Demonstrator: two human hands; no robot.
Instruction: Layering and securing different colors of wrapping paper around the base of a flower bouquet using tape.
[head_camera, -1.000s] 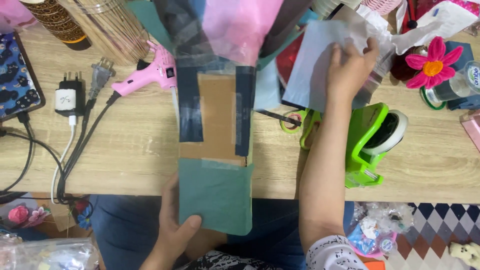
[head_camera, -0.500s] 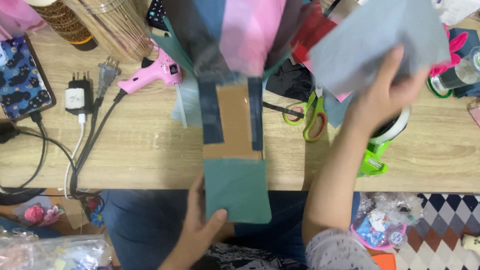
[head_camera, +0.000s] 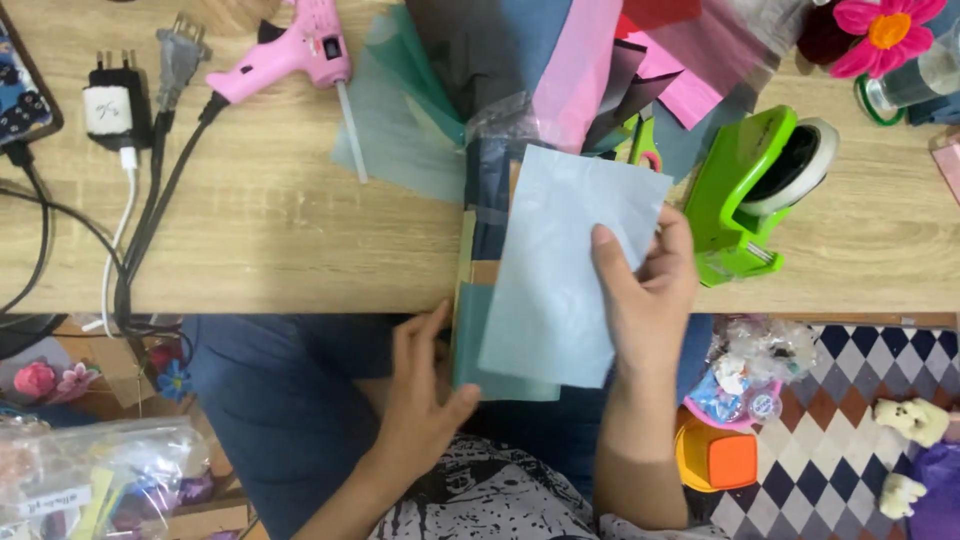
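Observation:
My right hand (head_camera: 645, 285) holds a pale blue felt sheet (head_camera: 565, 260) by its right edge, laid over a cardboard strip (head_camera: 485, 270) wrapped in dark blue and teal felt. A teal felt piece (head_camera: 470, 340) sticks out beneath the sheet at the table's front edge. My left hand (head_camera: 420, 390) touches that teal piece from the left, fingers curled against its edge, below the table over my lap.
A pink glue gun (head_camera: 290, 55) lies at the back left beside plugs and cables (head_camera: 130, 130). A pile of coloured felt sheets (head_camera: 560, 60) lies at the back centre. A green tape dispenser (head_camera: 750, 185) stands right of my hand. A pink flower (head_camera: 885, 25) sits far right.
My right hand brought the pale blue sheet down from the back right and laid it over the cardboard strip. My left hand stayed at the teal piece.

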